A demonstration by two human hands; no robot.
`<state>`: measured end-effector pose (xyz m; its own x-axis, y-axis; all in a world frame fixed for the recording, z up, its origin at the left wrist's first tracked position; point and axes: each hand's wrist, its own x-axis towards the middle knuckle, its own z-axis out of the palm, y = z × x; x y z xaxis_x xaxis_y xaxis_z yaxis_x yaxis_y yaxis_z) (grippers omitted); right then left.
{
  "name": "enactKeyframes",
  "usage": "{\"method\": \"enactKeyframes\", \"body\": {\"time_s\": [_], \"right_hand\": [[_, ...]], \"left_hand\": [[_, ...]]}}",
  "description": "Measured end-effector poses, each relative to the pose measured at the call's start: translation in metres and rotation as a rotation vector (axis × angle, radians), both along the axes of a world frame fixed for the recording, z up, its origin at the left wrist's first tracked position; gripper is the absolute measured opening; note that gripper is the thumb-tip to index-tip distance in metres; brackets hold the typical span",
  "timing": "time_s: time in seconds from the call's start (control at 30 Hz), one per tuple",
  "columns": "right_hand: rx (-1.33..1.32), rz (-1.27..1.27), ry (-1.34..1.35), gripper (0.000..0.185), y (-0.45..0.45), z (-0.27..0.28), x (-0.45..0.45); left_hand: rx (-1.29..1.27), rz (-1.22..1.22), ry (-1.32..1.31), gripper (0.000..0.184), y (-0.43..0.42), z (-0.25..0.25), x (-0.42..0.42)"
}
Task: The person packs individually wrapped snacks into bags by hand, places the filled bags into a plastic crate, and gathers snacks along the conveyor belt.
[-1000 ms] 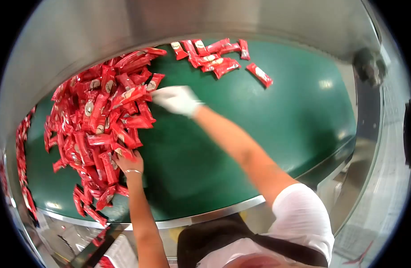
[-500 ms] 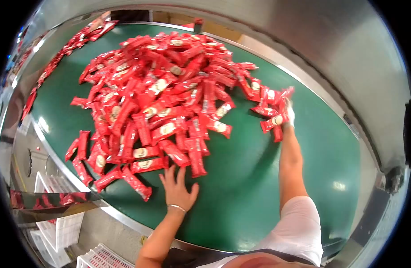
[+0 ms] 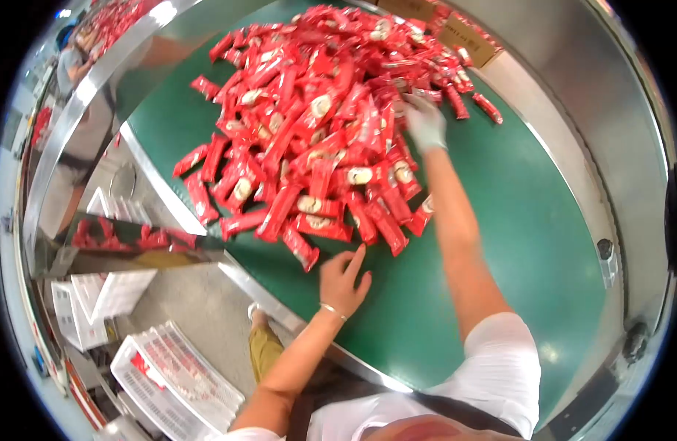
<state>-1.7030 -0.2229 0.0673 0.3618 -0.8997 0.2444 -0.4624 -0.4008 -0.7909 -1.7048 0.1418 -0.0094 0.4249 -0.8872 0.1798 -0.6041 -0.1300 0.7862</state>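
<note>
A large heap of red wrapped snack packets with cream oval labels lies on the green table surface. My left hand is bare, with a bracelet at the wrist. Its fingers are apart, just below the nearest packets, and it holds nothing. My right hand wears a pale glove and rests against the right side of the heap. It is slightly blurred, its fingers stretched out towards the packets. A few packets lie just beyond it at the far right edge of the heap.
A metal rim borders the table, and a tall metal wall stands on the right. White crates sit on the floor at lower left. Cardboard boxes are behind. Another person is at far left.
My right hand has moved from the right of the table to the heap, and the loose packets there now lie against it. My view has shifted left. The left hand stays near the front packets.
</note>
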Motion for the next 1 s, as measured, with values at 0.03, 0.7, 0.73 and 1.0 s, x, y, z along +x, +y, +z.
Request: {"method": "enactKeyframes", "body": {"time_s": [0.03,0.7,0.73,1.0], "right_hand": [[-0.343,0.053,0.018,0.04,-0.01,-0.036,-0.044],[-0.146,0.255,0.261,0.046,0.029,-0.054,0.305],[-0.068,0.448,0.194,0.039,0.041,-0.037,0.302],[-0.565,-0.155,0.075,0.047,0.059,-0.091,-0.046]], "left_hand": [[-0.021,0.138,-0.283,0.068,0.019,0.016,0.006],[0.204,0.98,-0.274,0.102,-0.227,-0.034,0.382],[0.069,0.909,-0.103,0.09,-0.228,-0.005,0.382],[-0.036,0.033,-0.296,0.081,-0.15,0.017,0.148]]}}
